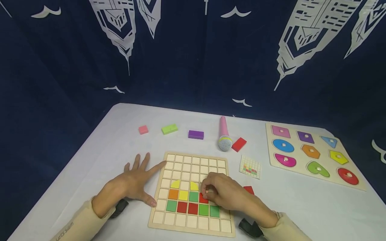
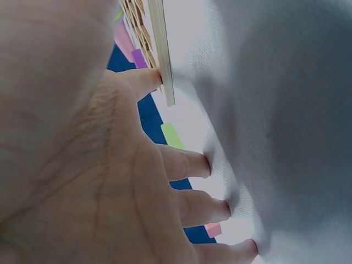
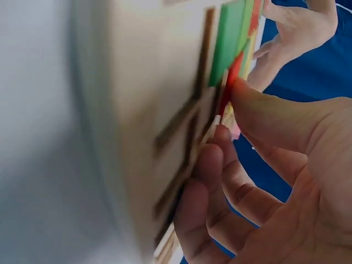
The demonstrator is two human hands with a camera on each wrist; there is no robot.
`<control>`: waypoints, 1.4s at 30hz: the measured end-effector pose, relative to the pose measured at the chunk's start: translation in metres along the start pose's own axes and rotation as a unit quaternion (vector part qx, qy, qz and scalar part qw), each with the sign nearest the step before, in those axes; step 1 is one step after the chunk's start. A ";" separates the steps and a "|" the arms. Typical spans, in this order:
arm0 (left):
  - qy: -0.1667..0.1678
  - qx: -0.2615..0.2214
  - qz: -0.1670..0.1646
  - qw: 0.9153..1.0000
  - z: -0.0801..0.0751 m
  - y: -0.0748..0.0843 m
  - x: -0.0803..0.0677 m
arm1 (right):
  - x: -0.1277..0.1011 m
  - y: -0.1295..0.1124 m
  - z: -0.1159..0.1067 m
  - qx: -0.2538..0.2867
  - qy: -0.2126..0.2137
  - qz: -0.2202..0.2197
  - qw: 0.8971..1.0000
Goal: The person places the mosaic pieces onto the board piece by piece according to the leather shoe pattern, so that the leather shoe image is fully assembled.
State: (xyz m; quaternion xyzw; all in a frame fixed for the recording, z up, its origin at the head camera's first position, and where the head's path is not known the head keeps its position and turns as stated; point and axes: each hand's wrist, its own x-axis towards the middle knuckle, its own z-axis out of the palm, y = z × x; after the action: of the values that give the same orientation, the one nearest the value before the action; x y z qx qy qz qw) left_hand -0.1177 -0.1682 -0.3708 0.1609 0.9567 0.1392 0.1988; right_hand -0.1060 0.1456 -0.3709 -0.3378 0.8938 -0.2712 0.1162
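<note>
On the white table lies a wooden grid board [image 1: 176, 231] with square cells, several filled by coloured tiles. My left hand [image 1: 132, 182] is spread beside it, index fingertip and thumb against the board's left edge. In the left wrist view its other fingertips [image 2: 220, 212] rest on the cloth. My right hand [image 1: 223, 190] bends over the right half, thumb and fingers curled at a red square tile [image 1: 203, 199]. In the right wrist view the thumb lies on this red tile [image 3: 226, 99], with the fingertips close to the board. A green tile [image 1: 193, 196] sits directly left of the red one.
A small pattern card [image 1: 250, 166] and a red tile [image 1: 248, 189] lie right of the board. Behind are a pink microphone [image 1: 223, 132] and red [image 1: 239, 144], purple [image 1: 196, 135], green [image 1: 170, 129] and pink blocks [image 1: 143, 130]. A shape puzzle [image 1: 297, 142] lies far right.
</note>
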 end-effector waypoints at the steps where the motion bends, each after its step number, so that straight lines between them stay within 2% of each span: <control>1: 0.001 0.000 0.001 1.000 0.000 0.000 0.000 | 0.000 0.000 0.000 -0.005 0.005 0.002 1.000; 7: 0.000 -0.001 0.002 1.000 0.001 0.000 -0.001 | -0.011 0.003 -0.005 0.004 0.000 -0.004 1.000; 13: 0.001 -0.003 0.002 1.000 0.000 0.001 0.000 | -0.039 0.036 -0.024 0.008 0.033 -0.001 0.999; 18: -0.004 -0.003 0.001 1.000 -0.001 0.001 -0.002 | -0.059 0.059 -0.043 -0.016 0.047 0.066 0.997; 22: 0.001 -0.002 0.005 1.000 -0.003 0.001 -0.003 | -0.065 0.068 -0.054 -0.042 0.036 0.121 0.991; 27: -0.001 -0.005 0.003 1.000 -0.003 0.001 -0.003 | -0.067 0.072 -0.058 -0.050 0.010 0.162 0.985; 35: 0.003 -0.004 0.008 1.000 -0.002 0.001 -0.001 | -0.063 0.070 -0.053 -0.055 0.019 0.127 0.990; 42: 0.003 -0.002 0.004 1.000 -0.001 0.000 -0.001 | -0.054 0.058 -0.049 -0.070 0.063 0.079 0.992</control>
State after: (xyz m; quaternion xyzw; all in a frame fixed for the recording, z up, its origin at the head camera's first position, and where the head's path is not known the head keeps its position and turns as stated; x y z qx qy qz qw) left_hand -0.1176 -0.1691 -0.3695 0.1638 0.9564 0.1420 0.1957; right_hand -0.1161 0.2377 -0.3616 -0.2556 0.9400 -0.2188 0.0568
